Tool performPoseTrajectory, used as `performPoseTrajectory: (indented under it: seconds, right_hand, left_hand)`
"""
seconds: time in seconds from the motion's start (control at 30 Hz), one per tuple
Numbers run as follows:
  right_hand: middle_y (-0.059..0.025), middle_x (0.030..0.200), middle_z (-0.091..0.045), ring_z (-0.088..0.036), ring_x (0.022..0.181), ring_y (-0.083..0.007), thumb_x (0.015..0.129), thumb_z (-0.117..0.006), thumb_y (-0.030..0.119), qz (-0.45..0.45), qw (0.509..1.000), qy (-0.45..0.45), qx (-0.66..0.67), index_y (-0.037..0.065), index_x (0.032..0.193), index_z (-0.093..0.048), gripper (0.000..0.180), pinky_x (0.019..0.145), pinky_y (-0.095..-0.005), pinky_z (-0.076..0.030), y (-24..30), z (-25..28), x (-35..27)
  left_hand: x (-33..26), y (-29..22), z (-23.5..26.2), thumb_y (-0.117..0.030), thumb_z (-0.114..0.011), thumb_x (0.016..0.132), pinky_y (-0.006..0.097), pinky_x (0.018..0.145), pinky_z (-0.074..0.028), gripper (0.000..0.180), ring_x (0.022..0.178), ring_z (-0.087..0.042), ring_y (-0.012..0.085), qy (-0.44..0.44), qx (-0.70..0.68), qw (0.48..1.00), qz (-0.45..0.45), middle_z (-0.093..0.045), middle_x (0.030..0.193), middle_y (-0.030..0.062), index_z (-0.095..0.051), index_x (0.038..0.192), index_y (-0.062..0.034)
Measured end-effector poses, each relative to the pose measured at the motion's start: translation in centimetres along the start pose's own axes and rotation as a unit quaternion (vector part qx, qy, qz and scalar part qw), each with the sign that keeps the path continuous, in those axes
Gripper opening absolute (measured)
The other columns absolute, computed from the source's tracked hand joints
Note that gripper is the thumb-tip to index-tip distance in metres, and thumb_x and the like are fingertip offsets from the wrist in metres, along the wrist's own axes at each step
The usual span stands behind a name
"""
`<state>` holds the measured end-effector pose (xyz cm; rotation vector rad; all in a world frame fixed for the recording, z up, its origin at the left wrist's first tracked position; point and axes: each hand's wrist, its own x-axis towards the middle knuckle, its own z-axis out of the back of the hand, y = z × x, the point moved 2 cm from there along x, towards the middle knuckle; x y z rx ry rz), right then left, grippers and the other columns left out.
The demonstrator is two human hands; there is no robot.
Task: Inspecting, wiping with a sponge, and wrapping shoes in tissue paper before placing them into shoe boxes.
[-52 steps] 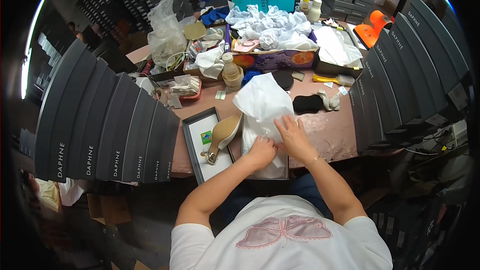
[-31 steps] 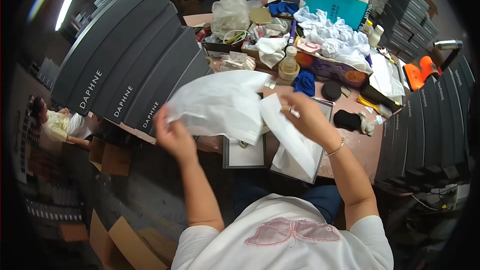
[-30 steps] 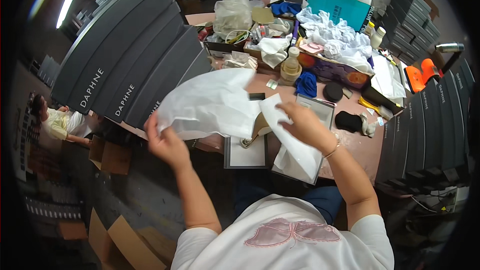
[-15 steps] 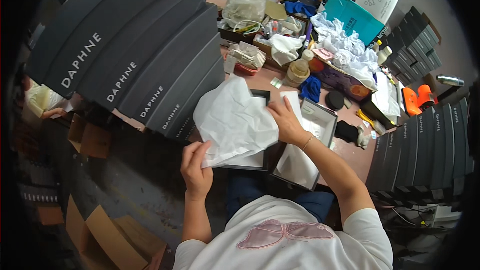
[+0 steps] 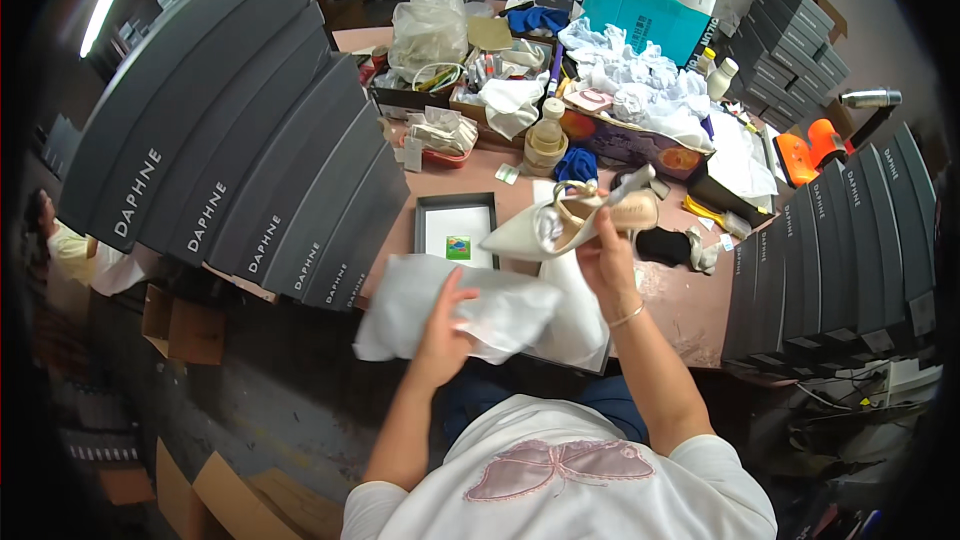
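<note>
My right hand point(image 5: 608, 265) is closed on a cream pointed-toe shoe point(image 5: 520, 236), lifted above the table with its toe to the left. A small round ornament shows on its strap, and crumpled white filling sits inside it. My left hand point(image 5: 445, 335) lies with fingers stretched on a sheet of white tissue paper point(image 5: 390, 320) at the table's near edge. Just beyond the paper is an open dark shoebox part point(image 5: 424, 230), white inside, holding a small green packet point(image 5: 458, 247). More white paper point(image 5: 575, 315) lies below the shoe, over another box part mostly hidden.
Tall stacks of dark shoeboxes point(image 5: 230, 170) rise at the left and shoeboxes point(image 5: 830, 260) at the right. Behind are a bottle point(image 5: 547, 140), a blue cloth point(image 5: 576, 166), a carton of crumpled paper point(image 5: 640, 145) and a yellow-handled tool point(image 5: 705, 208). Someone sits far left.
My right hand has let go of the tissue paper and now holds up the shoe. The paper has dropped nearer to me, uncovering the box and green packet. My left hand has moved right.
</note>
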<state>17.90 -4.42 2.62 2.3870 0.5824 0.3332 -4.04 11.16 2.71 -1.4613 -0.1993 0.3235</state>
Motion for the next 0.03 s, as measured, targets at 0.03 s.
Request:
performPoseTrajectory:
  seconds: [0.03]
  right_hand:
    - [-0.0157,0.125,-0.054,-0.051,0.12,-0.0293,0.093,-0.059,0.023,0.007,1.0,0.009,0.009,0.01,0.13,-0.043,0.042,0.104,-0.0442,-0.041,-0.49,-0.58,-1.18]
  left_hand:
    - [0.15,-0.3,0.1,0.019,-0.045,0.067,0.027,0.089,-0.044,0.088,0.107,-0.052,0.018,0.005,0.009,1.0,-0.001,-0.05,0.127,0.0139,-0.023,0.148,-0.0093]
